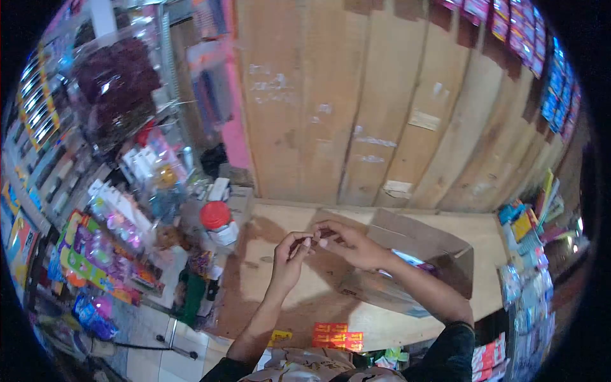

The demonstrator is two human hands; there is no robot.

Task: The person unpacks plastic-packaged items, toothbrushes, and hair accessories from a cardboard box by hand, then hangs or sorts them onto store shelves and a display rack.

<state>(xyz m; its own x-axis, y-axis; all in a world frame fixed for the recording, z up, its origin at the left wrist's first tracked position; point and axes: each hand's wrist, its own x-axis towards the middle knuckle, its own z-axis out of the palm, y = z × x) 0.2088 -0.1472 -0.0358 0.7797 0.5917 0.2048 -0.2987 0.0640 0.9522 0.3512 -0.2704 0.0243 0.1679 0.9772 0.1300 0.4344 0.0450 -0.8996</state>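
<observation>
My left hand (291,257) and my right hand (351,246) are raised close together above the wooden counter (261,286). The fingers of both are curled and pinched, with the fingertips nearly meeting. Whatever sits between them, if anything, is too small to make out. Beneath and beside my right forearm is an open cardboard box (455,254), its flaps spread. Some shiny plastic packaging (410,258) shows inside it, partly hidden by the arm.
To the left, a jar with a red lid (216,216) stands among crowded packaged goods (102,254). Red and yellow packets (337,335) lie at the near edge. A plank wall (305,114) rises behind the counter. More packets (528,280) line the right side.
</observation>
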